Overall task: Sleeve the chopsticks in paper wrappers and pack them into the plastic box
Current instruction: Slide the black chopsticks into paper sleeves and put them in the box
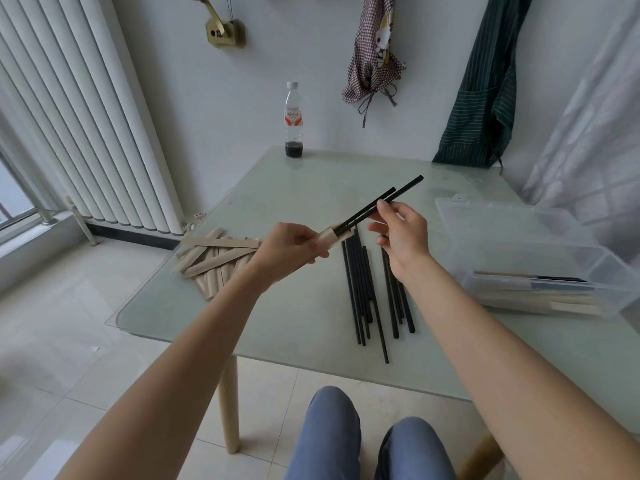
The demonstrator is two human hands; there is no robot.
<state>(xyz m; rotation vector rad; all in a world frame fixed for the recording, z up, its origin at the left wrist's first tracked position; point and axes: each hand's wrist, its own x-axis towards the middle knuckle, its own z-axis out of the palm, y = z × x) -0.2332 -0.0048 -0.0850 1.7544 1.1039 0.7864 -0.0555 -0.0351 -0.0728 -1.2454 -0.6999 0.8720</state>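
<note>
Black chopsticks [377,206] pinched by right fingers [382,206] | left hand [291,245] grips wrapper [329,237]

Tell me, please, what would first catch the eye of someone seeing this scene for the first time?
First, the two hands raised over the middle of the glass table: the left hand grips a paper wrapper while the right hand pinches a pair of black chopsticks entering it. Loose black chopsticks lie beneath, a wrapper pile at left, the clear plastic box at right.
</note>
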